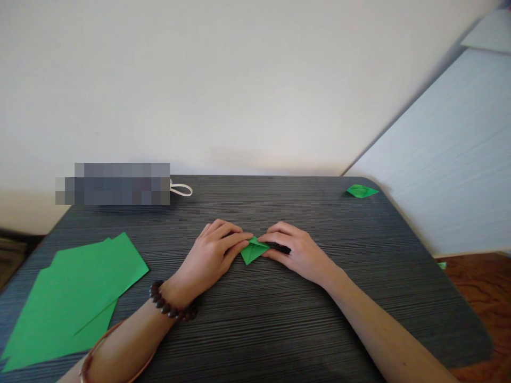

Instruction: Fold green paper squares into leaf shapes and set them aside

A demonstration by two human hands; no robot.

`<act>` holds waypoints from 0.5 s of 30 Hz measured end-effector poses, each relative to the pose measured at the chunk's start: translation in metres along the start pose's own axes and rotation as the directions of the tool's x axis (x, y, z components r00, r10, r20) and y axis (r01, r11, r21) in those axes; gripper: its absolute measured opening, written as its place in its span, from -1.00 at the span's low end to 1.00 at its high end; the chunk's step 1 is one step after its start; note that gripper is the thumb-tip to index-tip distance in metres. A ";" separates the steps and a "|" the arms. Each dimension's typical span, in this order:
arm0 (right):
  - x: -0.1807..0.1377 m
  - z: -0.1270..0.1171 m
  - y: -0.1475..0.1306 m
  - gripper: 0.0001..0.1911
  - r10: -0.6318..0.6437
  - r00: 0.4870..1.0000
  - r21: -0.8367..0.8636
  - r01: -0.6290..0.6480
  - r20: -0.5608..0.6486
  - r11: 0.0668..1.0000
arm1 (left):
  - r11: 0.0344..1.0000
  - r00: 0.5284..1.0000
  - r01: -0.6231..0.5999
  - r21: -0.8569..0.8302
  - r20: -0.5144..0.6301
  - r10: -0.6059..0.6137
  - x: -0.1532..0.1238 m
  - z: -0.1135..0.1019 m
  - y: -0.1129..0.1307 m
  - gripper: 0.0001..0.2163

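The head view looks forward and down across a table (279,330)

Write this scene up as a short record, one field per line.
Left hand: fingers touching the left side of a small folded green paper
Right hand: fingertips at the paper's right side
Bracelet: dark beads, left wrist
Table: dark, finely lined
Table's left: overlapping green sheets
Far right corner: another folded green piece
Far left: white loop beside a pixelated patch
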State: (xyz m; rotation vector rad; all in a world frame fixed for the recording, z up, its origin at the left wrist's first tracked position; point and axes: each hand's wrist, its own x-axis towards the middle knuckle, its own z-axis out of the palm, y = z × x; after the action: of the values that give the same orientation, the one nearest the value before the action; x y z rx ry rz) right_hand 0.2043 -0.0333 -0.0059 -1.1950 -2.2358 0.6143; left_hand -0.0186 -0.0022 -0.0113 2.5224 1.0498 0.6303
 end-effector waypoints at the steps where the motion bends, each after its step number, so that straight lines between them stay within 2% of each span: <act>1: 0.000 0.000 0.000 -0.77 -0.003 1.000 -0.003 0.003 -0.015 1.000 | 1.000 1.000 0.002 -0.008 0.010 -0.002 0.000 -0.002 0.001 -0.76; 7: -0.001 0.004 0.006 -0.78 -0.020 0.995 -0.002 0.020 -0.093 1.000 | 0.998 0.994 -0.047 -0.032 0.096 0.050 0.001 -0.008 0.005 -0.61; 11: -0.002 0.004 0.006 -0.78 -0.024 0.995 -0.010 0.023 -0.095 1.000 | 0.998 0.995 -0.068 -0.019 0.073 0.069 0.000 -0.005 0.002 -0.75; 15: -0.002 0.004 0.002 -0.78 -0.011 0.997 -0.016 0.010 -0.074 1.000 | 0.993 0.992 -0.116 -0.031 0.039 0.117 -0.001 -0.001 -0.002 -0.76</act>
State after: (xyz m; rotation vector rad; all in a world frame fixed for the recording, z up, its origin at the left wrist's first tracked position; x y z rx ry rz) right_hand 0.2039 -0.0351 -0.0103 -1.1932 -2.1877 0.5401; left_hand -0.0209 -0.0016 -0.0112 2.5746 0.8786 0.6183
